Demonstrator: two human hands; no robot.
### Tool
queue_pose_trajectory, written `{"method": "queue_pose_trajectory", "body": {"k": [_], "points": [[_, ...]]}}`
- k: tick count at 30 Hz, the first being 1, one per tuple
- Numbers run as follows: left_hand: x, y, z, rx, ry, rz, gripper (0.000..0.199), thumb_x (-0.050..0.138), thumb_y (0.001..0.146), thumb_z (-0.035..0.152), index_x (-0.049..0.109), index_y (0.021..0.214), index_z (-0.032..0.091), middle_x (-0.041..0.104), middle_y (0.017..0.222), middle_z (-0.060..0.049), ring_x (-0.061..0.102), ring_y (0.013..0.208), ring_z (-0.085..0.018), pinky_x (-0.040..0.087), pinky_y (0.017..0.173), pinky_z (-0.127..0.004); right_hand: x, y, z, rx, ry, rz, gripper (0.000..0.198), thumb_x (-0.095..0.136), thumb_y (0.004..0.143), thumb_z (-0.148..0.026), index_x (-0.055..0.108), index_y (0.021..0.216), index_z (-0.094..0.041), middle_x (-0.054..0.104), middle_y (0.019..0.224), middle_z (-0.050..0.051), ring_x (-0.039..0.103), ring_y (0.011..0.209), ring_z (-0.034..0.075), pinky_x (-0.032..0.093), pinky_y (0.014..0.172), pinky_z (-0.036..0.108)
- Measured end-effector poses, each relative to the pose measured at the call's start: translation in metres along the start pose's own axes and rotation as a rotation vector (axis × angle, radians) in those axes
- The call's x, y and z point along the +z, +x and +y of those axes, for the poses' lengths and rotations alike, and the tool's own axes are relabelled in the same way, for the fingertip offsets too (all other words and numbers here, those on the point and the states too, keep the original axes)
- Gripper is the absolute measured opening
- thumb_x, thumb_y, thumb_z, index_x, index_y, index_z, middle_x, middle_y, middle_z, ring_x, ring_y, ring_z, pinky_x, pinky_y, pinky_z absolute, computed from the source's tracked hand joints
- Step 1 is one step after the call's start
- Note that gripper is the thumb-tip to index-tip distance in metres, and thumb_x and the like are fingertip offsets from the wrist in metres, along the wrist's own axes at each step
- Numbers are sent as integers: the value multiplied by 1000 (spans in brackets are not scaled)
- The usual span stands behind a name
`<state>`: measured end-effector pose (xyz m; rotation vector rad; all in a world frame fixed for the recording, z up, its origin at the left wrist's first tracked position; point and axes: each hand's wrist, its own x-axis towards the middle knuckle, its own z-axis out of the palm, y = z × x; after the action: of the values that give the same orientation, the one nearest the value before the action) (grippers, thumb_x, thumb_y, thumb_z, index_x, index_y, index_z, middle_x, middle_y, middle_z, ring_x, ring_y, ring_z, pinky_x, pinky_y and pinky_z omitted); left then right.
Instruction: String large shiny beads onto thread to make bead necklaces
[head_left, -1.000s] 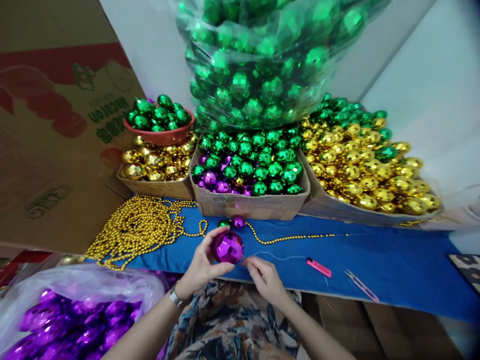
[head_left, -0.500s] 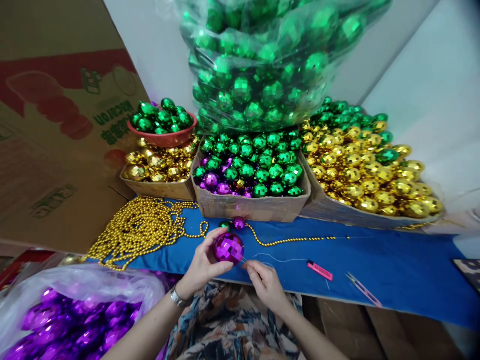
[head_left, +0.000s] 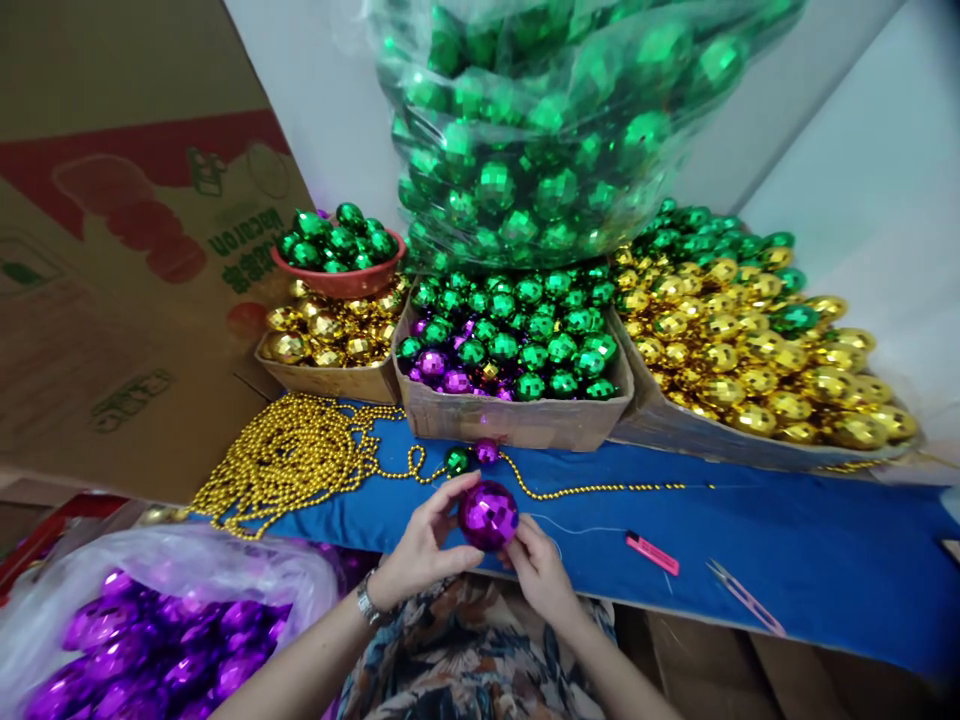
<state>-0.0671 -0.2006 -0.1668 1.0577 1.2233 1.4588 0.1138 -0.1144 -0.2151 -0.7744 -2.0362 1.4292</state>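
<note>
A large faceted purple ball (head_left: pixel 488 515) is held between my hands above the front of the blue cloth. My left hand (head_left: pixel 429 545) curves around its left side, fingertips at the top and thumb at the lower edge. My right hand (head_left: pixel 541 568) is closed at the ball's lower right; its fingertips are partly hidden by the ball. Thin clear thread (head_left: pixel 574 528) trails on the cloth to the right. Just beyond the held ball, a green ball (head_left: pixel 456 461) and a small purple ball (head_left: pixel 487 452) lie beside a string of gold beads (head_left: pixel 559 494).
Boxes of gold balls (head_left: pixel 326 325), green and purple balls (head_left: pixel 517 420), and more gold balls (head_left: pixel 750 370) line the back. A pink cutter (head_left: pixel 652 553) and thread snips (head_left: pixel 747 598) lie right. Piled gold beads (head_left: pixel 292 470) and a bag of purple balls (head_left: pixel 172 640) are left.
The purple ball has turned and sits closer to my right hand, whose fingertips have moved from just beside it to against its edge. The whole view has shifted slightly.
</note>
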Motion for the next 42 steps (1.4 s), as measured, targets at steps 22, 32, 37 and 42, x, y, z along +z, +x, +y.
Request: {"method": "queue_pose_trajectory", "body": {"k": [22, 32, 37, 42], "points": [[-137, 93, -58, -266, 373, 745, 32, 61, 77, 36, 64, 99, 13, 67, 94, -11, 63, 89, -23, 50, 72, -32, -9, -6, 6, 27, -133, 34, 34, 42, 98, -33, 58, 72, -18, 55, 70, 2, 58, 66, 14, 41, 61, 23], [-32, 33, -6, -372, -490, 430, 34, 84, 63, 27, 73, 91, 14, 71, 78, -5, 64, 66, -12, 53, 62, -22, -11, -3, -4, -83, -285, -30, 25, 42, 98, -22, 63, 85, -19, 57, 77, 2, 56, 75, 14, 40, 69, 24], [-23, 34, 0, -348, -484, 398, 32, 85, 62, 26, 74, 89, 13, 70, 75, -5, 63, 66, -12, 54, 60, -21, -18, -6, -5, -86, -325, -27, 25, 40, 99, -22, 62, 88, -19, 56, 78, 3, 56, 76, 15, 40, 69, 24], [-20, 33, -1, -315, -428, 374, 30, 85, 62, 25, 75, 88, 14, 69, 74, -5, 62, 67, -13, 53, 59, -21, -21, -8, -2, -77, -337, -45, 26, 39, 99, -23, 63, 88, -19, 55, 78, 3, 56, 76, 15, 40, 68, 25]]}}
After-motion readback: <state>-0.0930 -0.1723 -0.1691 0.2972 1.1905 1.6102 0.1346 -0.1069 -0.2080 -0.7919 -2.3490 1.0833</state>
